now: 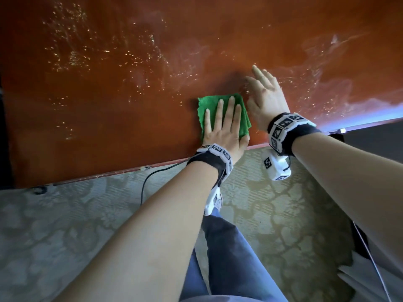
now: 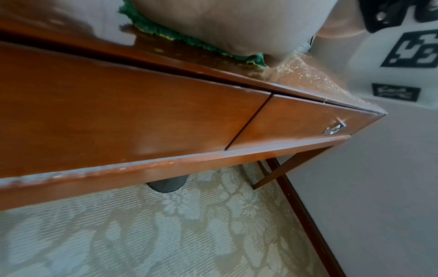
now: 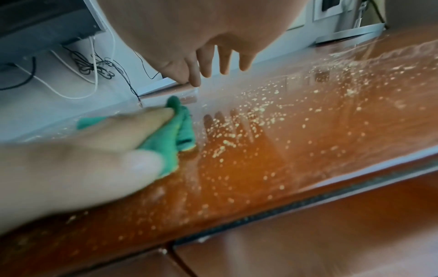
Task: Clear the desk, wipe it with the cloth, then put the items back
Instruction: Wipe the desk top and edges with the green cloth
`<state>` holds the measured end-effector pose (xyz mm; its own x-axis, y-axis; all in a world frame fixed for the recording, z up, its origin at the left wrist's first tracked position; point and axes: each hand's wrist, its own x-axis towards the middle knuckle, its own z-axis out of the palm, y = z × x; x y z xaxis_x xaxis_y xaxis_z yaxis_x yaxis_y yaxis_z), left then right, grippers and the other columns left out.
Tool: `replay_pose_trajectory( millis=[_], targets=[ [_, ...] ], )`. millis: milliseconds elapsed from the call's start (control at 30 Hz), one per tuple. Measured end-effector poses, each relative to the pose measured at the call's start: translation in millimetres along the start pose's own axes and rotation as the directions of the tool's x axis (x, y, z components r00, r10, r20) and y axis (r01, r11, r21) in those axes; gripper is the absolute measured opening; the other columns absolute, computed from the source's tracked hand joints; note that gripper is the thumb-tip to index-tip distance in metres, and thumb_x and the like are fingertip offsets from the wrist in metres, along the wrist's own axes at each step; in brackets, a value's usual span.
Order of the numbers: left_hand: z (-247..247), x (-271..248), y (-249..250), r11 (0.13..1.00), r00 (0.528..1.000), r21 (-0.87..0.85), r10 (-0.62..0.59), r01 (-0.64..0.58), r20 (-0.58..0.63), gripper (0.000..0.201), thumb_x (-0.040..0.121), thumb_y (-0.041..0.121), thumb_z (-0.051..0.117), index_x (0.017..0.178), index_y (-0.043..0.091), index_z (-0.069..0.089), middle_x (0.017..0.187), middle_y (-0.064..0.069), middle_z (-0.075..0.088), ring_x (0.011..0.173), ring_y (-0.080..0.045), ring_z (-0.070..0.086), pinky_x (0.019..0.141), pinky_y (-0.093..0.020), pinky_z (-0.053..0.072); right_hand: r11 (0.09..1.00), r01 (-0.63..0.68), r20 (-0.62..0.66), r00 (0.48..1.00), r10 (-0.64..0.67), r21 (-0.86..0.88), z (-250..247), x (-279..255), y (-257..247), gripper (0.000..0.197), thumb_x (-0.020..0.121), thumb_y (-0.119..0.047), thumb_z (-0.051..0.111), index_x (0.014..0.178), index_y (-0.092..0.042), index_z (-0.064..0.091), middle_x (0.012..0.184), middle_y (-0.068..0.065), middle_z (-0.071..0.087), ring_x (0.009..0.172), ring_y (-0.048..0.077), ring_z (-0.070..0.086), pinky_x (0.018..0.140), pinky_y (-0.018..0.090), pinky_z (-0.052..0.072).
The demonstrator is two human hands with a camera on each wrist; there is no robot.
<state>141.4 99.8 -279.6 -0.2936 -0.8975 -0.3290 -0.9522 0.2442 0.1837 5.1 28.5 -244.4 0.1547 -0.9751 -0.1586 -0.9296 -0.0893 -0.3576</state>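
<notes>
A folded green cloth (image 1: 204, 104) lies on the red-brown desk top (image 1: 109, 83) near its front edge. My left hand (image 1: 222, 125) presses flat on the cloth with straight fingers. The left wrist view shows only the heel of that hand (image 2: 225, 22) and the cloth's frayed edge (image 2: 166, 35). My right hand (image 1: 265, 94) is just right of the cloth, with its fingers spread and nothing in it. In the right wrist view the right hand (image 3: 201, 46) hangs a little above the glossy top, beside the cloth (image 3: 170, 142).
Pale specks and wet streaks (image 1: 327, 88) cover the desk top. Drawers with a metal handle (image 2: 334, 129) face the patterned carpet (image 1: 65, 225). A black cable (image 1: 152, 177) hangs over the front edge. Tangled wires (image 3: 94, 65) and a metal base (image 3: 350, 33) sit at the back.
</notes>
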Motion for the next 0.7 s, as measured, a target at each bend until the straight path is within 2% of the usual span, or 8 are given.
replay_pose_trajectory(
  millis=[100, 200, 300, 367, 433, 500, 633, 700],
  targets=[
    [-7, 11, 13, 0.996, 1.0, -0.085, -0.008, 0.009, 0.014, 0.077, 0.097, 0.051, 0.033, 0.158, 0.014, 0.005, 0.165, -0.003, -0.007, 0.152, -0.025, -0.009, 0.12, -0.053, -0.005, 0.996, 0.034, -0.034, 0.999, -0.031, 0.081, -4, -3, 0, 0.06, 0.085, -0.01, 0.038, 0.144, -0.004, 0.044, 0.161, 0.013, 0.022, 0.148, 0.034, 0.019, 0.121, 0.049, 0.016],
    [-20, 0, -8, 0.971, 0.998, -0.232, 0.041, -0.051, -0.048, 0.078, 0.097, 0.041, 0.042, 0.158, 0.012, 0.001, 0.165, -0.005, -0.013, 0.151, -0.022, -0.011, 0.122, -0.05, -0.007, 0.989, 0.114, -0.044, 0.993, -0.111, 0.089, -1, -15, -15, 0.061, 0.085, -0.005, 0.039, 0.146, -0.002, 0.041, 0.162, 0.015, 0.018, 0.15, 0.032, 0.015, 0.124, 0.045, 0.01],
    [-26, -33, -51, 0.952, 0.958, -0.298, -0.149, 0.072, -0.245, 0.073, 0.092, 0.03, 0.041, 0.157, 0.01, 0.013, 0.166, -0.005, -0.002, 0.152, -0.021, -0.002, 0.123, -0.049, -0.001, 0.957, 0.283, 0.075, 0.955, -0.287, 0.054, 24, -42, -42, 0.064, 0.087, -0.006, 0.043, 0.15, -0.003, 0.034, 0.163, 0.015, 0.015, 0.15, 0.033, 0.013, 0.123, 0.047, 0.009],
    [-20, -56, -81, 0.946, 0.935, -0.279, -0.239, 0.164, -0.261, 0.072, 0.093, 0.031, 0.039, 0.156, 0.01, 0.014, 0.166, -0.004, 0.002, 0.152, -0.021, 0.002, 0.122, -0.049, 0.004, 0.941, 0.339, 0.173, 0.925, -0.337, 0.021, 50, -62, -56, 0.065, 0.093, -0.017, 0.045, 0.154, -0.005, 0.026, 0.163, 0.015, 0.012, 0.15, 0.036, 0.01, 0.123, 0.05, 0.009],
    [-9, -72, -102, 0.966, 0.961, -0.19, -0.21, 0.175, -0.182, 0.072, 0.096, 0.039, 0.034, 0.157, 0.008, 0.011, 0.166, -0.005, 0.001, 0.152, -0.023, 0.005, 0.122, -0.051, 0.009, 0.945, 0.314, 0.225, 0.931, -0.287, -0.094, 72, -79, -64, 0.066, 0.098, -0.034, 0.038, 0.157, -0.009, 0.018, 0.165, 0.013, 0.005, 0.151, 0.036, 0.004, 0.122, 0.052, 0.007],
    [2, -79, -110, 0.985, 0.98, -0.087, -0.16, 0.15, -0.118, 0.075, 0.095, 0.048, 0.026, 0.157, 0.008, 0.011, 0.166, -0.005, 0.001, 0.152, -0.023, 0.005, 0.121, -0.052, 0.012, 0.944, 0.277, 0.221, 0.947, -0.235, -0.18, 84, -93, -63, 0.069, 0.1, -0.044, 0.03, 0.158, -0.012, 0.01, 0.165, 0.011, -0.003, 0.151, 0.034, -0.003, 0.122, 0.051, 0.003],
    [17, -80, -108, 0.983, 0.976, 0.008, -0.183, 0.186, -0.12, 0.08, 0.096, 0.058, 0.02, 0.157, 0.009, 0.004, 0.166, -0.004, -0.004, 0.152, -0.021, -0.002, 0.122, -0.051, 0.006, 0.925, 0.307, 0.196, 0.944, -0.266, -0.224, 80, -101, -26, 0.071, 0.101, -0.049, 0.024, 0.158, -0.017, -0.004, 0.166, 0.004, -0.007, 0.152, 0.028, -0.005, 0.123, 0.047, 0.002],
    [18, -78, -106, 0.98, 0.974, 0.015, -0.195, 0.198, -0.119, 0.081, 0.097, 0.06, 0.02, 0.157, 0.01, 0.0, 0.166, -0.003, -0.007, 0.152, -0.021, -0.005, 0.122, -0.051, 0.004, 0.963, 0.215, 0.142, 0.971, -0.193, -0.16, 67, -99, 4, 0.073, 0.101, -0.047, 0.029, 0.158, -0.016, -0.005, 0.166, 0.003, -0.005, 0.152, 0.027, -0.004, 0.123, 0.047, 0.003]
  ],
)
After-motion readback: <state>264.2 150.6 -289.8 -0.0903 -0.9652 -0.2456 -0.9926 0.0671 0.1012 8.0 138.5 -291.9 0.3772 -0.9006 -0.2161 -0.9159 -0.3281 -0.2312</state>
